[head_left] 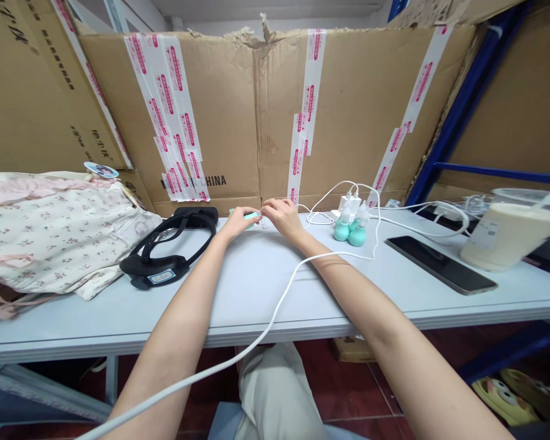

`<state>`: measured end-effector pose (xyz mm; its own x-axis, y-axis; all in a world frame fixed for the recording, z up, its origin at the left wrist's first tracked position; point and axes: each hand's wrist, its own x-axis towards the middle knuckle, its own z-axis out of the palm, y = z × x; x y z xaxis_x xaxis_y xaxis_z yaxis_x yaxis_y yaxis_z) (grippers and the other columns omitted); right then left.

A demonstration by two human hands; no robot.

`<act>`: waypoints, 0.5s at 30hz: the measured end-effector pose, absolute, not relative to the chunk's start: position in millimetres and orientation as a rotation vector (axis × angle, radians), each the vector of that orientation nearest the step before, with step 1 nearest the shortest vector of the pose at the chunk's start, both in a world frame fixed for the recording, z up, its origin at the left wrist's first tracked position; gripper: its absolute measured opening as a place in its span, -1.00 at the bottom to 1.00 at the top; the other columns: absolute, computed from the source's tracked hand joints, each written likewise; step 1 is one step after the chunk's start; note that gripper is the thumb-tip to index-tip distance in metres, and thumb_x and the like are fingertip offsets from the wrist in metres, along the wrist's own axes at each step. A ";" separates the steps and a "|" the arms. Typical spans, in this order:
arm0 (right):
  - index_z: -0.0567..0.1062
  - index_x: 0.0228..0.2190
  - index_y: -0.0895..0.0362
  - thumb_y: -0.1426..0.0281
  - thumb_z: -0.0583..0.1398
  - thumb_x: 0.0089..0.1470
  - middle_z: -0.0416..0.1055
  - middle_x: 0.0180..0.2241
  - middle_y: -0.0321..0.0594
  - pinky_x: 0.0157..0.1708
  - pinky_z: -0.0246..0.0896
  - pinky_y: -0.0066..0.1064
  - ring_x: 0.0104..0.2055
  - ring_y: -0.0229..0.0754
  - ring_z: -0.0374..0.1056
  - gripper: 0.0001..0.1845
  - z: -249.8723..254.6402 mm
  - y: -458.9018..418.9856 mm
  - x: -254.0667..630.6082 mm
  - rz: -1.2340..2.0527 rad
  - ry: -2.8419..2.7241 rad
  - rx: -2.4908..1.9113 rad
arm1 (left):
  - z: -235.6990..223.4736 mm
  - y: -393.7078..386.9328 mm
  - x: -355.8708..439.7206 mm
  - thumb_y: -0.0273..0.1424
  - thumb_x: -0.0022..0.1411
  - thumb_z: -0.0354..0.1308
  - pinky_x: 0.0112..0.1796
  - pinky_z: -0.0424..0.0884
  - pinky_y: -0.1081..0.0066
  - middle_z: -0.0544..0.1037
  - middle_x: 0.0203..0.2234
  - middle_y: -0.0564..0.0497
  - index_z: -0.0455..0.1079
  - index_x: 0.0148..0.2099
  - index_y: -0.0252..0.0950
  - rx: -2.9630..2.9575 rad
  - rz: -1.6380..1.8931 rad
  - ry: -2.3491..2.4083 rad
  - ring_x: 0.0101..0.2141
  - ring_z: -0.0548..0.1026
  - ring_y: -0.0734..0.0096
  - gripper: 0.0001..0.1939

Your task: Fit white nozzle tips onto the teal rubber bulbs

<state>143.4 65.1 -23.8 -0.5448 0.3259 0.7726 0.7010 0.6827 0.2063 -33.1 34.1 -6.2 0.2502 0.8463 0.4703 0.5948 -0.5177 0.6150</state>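
Observation:
My left hand (239, 223) is closed around a small teal piece (253, 216), whose ends show at the fingers. Its full shape is hidden by the hand. Fingertips of my right hand (282, 216) are bent together right beside it, at a small clear part (264, 223) too small to make out. Both hands are near the back of the table, in front of the cardboard. To the right of my right hand stand several small teal bulbs (357, 236) with clear nozzles, grouped together.
A white cable (275, 315) runs over the table (256, 287) and across my right forearm. A black headset (165, 263) and floral cloth bag (59, 232) lie left. Right are a charger (349, 201), phone (440, 264) and drink cup (499, 235). Cardboard (229, 122) walls the back.

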 end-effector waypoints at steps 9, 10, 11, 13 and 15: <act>0.44 -0.24 0.14 0.41 -0.09 0.26 0.39 -0.21 -0.08 -0.14 -0.07 -0.25 -0.14 -0.07 0.19 -0.69 -16.1 60.6 144.3 -0.796 -2.402 -0.777 | -17.5 44.8 -39.3 -0.23 0.04 0.15 -0.14 0.34 0.39 0.61 -0.27 -0.02 0.54 -0.21 -0.29 2.325 1.017 1.485 -0.24 0.51 0.27 -0.68; 0.44 -0.25 0.14 0.42 -0.08 0.25 0.39 -0.21 -0.08 -0.15 -0.07 -0.25 -0.15 -0.07 0.19 -0.69 -16.1 61.4 143.6 -0.799 -2.410 -0.772 | -18.0 44.8 -39.5 -0.24 0.05 0.15 -0.14 0.34 0.39 0.61 -0.25 -0.02 0.54 -0.20 -0.28 2.337 1.014 1.504 -0.22 0.52 0.25 -0.68; 0.44 -0.25 0.15 0.42 -0.08 0.25 0.39 -0.22 -0.08 -0.17 -0.06 -0.26 -0.16 -0.07 0.19 -0.70 -16.3 62.2 143.0 -0.800 -2.416 -0.770 | -18.1 44.2 -39.2 -0.24 0.06 0.16 -0.14 0.34 0.38 0.60 -0.23 -0.03 0.54 -0.18 -0.27 2.355 1.015 1.529 -0.21 0.52 0.23 -0.68; 0.43 -0.27 0.16 0.42 -0.08 0.25 0.39 -0.23 -0.08 -0.18 -0.06 -0.26 -0.17 -0.07 0.20 -0.70 -17.1 63.5 142.1 -0.795 -2.410 -0.782 | -17.6 41.3 -37.4 -0.24 0.10 0.15 -0.11 0.33 0.35 0.59 -0.18 -0.06 0.53 -0.13 -0.25 2.424 1.022 1.593 -0.15 0.51 0.18 -0.68; 0.42 -0.28 0.17 0.41 -0.08 0.26 0.39 -0.24 -0.07 -0.17 -0.07 -0.26 -0.18 -0.08 0.21 -0.71 -17.9 64.1 141.4 -0.768 -2.377 -0.821 | -16.1 37.1 -34.6 -0.25 0.14 0.12 -0.08 0.31 0.30 0.56 -0.13 -0.10 0.50 -0.07 -0.25 2.535 1.009 1.665 -0.10 0.48 0.13 -0.66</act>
